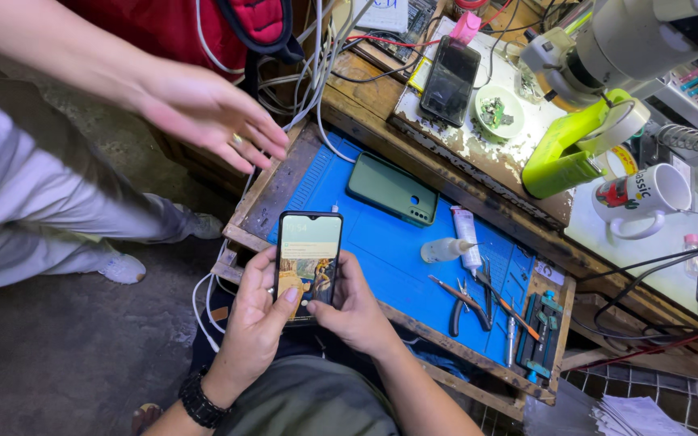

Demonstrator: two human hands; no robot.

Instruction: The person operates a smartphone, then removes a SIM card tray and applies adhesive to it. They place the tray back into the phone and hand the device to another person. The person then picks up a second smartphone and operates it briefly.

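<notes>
Both hands grip a lit smartphone [309,262] over the near-left corner of the blue work mat [397,258]: the left hand [256,323] cups its left edge at 7 o'clock, thumb on the glass, and the right hand [353,311] pinches its right edge at 5 o'clock. It looks light, stiff, slick and breakable; the side edges seem the safest hold. Another person's open hand [203,109] hovers at 11 o'clock.

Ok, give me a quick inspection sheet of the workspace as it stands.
Surface: blue work mat in a worn wooden tray.
Job's things: lit smartphone, held in left hand and right hand, both thumbs on the screen.
Clutter: green phone case, glue bottle, pliers, dark phone, mug.
Grippers: both hands closed round the smartphone.
Cables: white cables hanging over the tray's edge.
Surroundings: another person's hand reaching in above the tray.
</notes>
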